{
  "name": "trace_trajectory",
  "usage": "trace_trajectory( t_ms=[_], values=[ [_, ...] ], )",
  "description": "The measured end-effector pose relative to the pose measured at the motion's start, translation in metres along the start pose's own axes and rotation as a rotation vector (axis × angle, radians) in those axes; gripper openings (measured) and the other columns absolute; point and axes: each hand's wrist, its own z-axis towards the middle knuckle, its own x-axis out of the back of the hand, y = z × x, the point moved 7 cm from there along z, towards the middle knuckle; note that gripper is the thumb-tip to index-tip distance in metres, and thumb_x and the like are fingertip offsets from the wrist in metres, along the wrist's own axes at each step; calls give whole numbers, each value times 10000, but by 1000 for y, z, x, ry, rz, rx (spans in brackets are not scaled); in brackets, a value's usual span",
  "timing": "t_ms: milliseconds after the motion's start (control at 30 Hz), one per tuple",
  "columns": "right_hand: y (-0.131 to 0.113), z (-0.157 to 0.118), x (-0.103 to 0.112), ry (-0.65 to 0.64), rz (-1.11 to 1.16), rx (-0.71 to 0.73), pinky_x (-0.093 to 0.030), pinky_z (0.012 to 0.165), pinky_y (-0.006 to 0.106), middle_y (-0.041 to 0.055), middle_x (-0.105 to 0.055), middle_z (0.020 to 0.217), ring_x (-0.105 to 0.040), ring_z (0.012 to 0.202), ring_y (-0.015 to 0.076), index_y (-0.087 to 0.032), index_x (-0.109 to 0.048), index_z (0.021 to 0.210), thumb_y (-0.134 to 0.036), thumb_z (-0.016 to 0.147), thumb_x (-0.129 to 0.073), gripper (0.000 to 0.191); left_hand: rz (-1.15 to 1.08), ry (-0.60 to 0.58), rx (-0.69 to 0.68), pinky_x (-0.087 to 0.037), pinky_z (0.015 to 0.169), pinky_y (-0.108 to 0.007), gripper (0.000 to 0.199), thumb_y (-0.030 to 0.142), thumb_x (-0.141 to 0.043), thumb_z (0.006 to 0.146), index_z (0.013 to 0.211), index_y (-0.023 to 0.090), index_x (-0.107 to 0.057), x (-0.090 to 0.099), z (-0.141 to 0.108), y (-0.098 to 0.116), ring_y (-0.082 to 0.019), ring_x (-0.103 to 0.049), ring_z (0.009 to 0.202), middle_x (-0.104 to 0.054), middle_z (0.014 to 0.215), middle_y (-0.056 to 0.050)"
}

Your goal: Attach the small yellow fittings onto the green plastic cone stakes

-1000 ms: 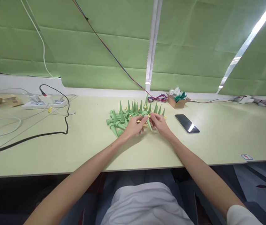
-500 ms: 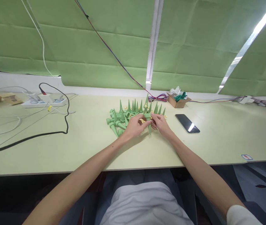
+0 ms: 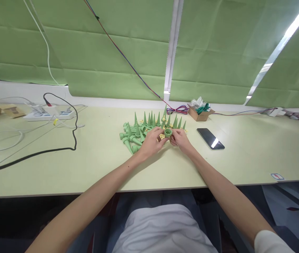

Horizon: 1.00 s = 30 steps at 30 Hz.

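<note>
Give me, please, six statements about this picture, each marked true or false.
1. The left hand and right hand flank one green plastic spike. True.
2. The spike's opening faces away from the camera. False: it faces the camera.
3. A smartphone lies right of the spike cluster. True.
4. Every spike in the cluster stands upright. False: several lie sideways.
5. The cardboard box holds crumpled clear plastic. True.
6. The smartphone is farther away than the box. False: the box is farther.

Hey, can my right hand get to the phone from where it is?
Likely yes: the phone lies on the tabletop, to the right of your right hand, and nothing visible stands between them, though that hand is busy at the green piece.
</note>
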Motion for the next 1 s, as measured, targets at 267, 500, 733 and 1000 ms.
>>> trace_trajectory(
  t_ms=[267, 500, 733, 1000],
  values=[
    [-4, -1, 0, 22, 20, 29, -177, 349, 239, -67, -302, 385, -264, 329, 57, -202, -381, 479, -573, 801, -666, 568, -39, 38, 83, -448, 635, -270, 178, 316, -613, 865, 972, 182, -567, 3, 0, -6, -145, -543, 732, -591, 922, -41],
    [-11, -3, -1, 25, 0, 110, -225, 355, 232, -61, -369, 440, -319, 355, 64, -198, -439, 571, -653, 790, -645, 545, -117, -32, 222, -413, 586, -264, 228, 308, -539, 892, 705, 179, -525, -1, 0, -15, -142, -525, 645, -586, 698, -17],
    [-12, -5, -3, -17, -52, 122, -241, 372, 232, -55, -413, 480, -359, 368, 66, -195, -459, 626, -667, 818, -602, 529, -728, -88, 647, -436, 423, -259, 487, 616, -547, 858, 709, 154, -569, -18, -5, -38, -139, -571, 553, -644, 785, -70],
    [-12, -6, -12, -120, -82, 107, -246, 371, 229, -67, -396, 479, -364, 367, 65, -194, -461, 626, -655, 824, -602, 521, -1003, -163, 805, -430, 407, -222, 377, 496, -734, 776, 784, 144, -600, -23, -11, -32, -117, -582, 549, -593, 706, -39]
  ],
)
